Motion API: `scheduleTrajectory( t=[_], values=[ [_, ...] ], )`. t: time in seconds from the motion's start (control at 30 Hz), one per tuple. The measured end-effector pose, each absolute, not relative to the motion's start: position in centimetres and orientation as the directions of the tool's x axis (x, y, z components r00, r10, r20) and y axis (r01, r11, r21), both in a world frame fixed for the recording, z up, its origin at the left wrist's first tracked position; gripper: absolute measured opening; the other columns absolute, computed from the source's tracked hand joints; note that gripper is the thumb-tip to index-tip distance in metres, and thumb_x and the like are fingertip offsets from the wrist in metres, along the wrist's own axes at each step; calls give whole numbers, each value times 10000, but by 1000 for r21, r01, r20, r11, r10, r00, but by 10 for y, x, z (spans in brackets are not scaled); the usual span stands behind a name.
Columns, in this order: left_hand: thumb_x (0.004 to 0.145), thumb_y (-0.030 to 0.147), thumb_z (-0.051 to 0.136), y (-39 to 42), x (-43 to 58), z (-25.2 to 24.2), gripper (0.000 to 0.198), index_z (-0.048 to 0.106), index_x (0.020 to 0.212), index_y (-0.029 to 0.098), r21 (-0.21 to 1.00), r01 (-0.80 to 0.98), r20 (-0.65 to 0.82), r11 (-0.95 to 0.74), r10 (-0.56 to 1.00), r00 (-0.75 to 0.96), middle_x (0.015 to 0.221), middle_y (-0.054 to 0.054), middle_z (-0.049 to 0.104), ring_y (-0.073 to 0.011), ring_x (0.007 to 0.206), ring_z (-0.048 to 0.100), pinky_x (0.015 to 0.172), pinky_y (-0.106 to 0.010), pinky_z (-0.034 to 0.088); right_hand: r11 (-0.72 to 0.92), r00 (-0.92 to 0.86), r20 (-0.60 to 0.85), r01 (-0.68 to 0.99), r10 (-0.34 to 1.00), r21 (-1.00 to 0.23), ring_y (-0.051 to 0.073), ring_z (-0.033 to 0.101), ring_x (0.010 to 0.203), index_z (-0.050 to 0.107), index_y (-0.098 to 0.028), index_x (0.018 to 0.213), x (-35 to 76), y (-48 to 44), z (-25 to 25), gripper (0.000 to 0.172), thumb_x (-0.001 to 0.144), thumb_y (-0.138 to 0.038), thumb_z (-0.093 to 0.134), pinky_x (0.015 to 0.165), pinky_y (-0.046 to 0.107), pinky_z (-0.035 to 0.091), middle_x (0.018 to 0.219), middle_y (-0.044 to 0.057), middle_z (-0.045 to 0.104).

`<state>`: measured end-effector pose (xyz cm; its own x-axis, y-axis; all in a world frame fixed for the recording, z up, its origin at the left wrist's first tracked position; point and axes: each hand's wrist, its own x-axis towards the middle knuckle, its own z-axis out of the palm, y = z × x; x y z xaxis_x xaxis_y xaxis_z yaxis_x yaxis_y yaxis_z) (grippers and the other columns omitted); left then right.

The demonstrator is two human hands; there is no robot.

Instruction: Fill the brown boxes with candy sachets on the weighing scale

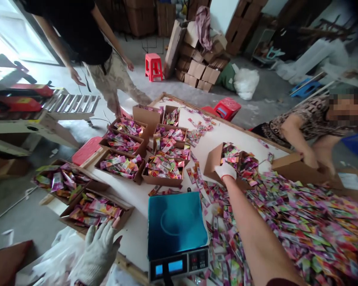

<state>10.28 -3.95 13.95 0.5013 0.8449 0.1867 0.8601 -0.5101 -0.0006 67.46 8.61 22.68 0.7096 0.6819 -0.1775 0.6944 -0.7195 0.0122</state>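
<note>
My right hand (226,171), in a white glove, reaches far across the table and grips the near edge of a cardboard box (213,161) filled with small colourful sachets. My left hand (100,244), in a glove with some bare fingertips, is open with fingers spread. It is beside another open box (123,218) full of sachets (92,210) at the table's left edge; whether it touches that box I cannot tell. Between my hands stands a weighing scale (177,222) with a bare blue tray and a lit display.
A large heap of loose sachets (310,226) covers the table's right side. Several filled boxes (164,180) stand at the left and back. One person (304,127) handles a carton (298,169) at right; another person (74,35) stands by a roller conveyor (74,104). White plastic bags (58,258) lie at lower left.
</note>
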Motion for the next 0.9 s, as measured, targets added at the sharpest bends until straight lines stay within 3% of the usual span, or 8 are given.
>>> scheduleTrajectory(
  t=[0.1,0.3,0.43,0.53,0.67,0.77,0.9],
  values=[
    [894,247,514,-38,106,144,447,622,1318,153,-3,867,183,-499,852,491,1142,-172,728,-345,1126,640,1115,-562,345,-720,710,-214,693,671,43,244,710,749,733,-118,1009,674,69,222,283,827,-315,644,684,311,514,886,154,739],
    [857,236,489,-37,109,147,468,663,1284,158,20,890,84,-456,887,453,1201,-182,720,-346,1188,618,1147,-552,311,-608,611,-75,791,788,65,285,701,989,733,-126,1061,640,-22,268,338,938,-322,485,851,353,521,1071,197,740],
    [873,262,480,-35,111,149,486,648,1312,138,73,898,55,-433,901,430,1210,-189,710,-346,1221,596,1159,-557,282,-305,302,82,952,950,24,290,694,961,733,-179,987,608,-114,310,268,931,-285,493,892,408,539,1017,152,744],
    [882,257,481,-34,113,151,509,619,1352,118,94,895,57,-436,900,432,1218,-196,700,-347,1206,596,1154,-565,275,-107,109,182,994,977,-18,309,697,950,742,-222,942,570,-161,320,249,918,-259,497,887,443,571,993,141,749],
    [881,247,483,-34,117,160,536,589,1387,105,93,892,-11,-441,896,444,1263,-198,679,-340,1236,572,1169,-565,254,62,-52,85,991,995,-117,288,695,919,751,-257,959,513,-180,304,291,877,-176,484,880,430,593,962,99,753],
    [877,271,513,-38,124,175,548,573,1405,134,83,918,-66,-387,917,393,1356,-196,633,-379,1361,469,1172,-657,174,135,-128,50,975,991,-175,271,683,845,743,-227,917,487,-180,294,291,901,-164,460,840,423,594,905,92,743],
    [897,344,538,-50,135,199,533,590,1387,139,102,928,-25,-359,932,363,1468,-212,547,-453,1442,344,1137,-721,167,156,-138,87,953,987,-261,272,670,987,712,-189,1056,486,-192,305,204,911,-249,582,942,424,559,1046,111,727]
  ],
)
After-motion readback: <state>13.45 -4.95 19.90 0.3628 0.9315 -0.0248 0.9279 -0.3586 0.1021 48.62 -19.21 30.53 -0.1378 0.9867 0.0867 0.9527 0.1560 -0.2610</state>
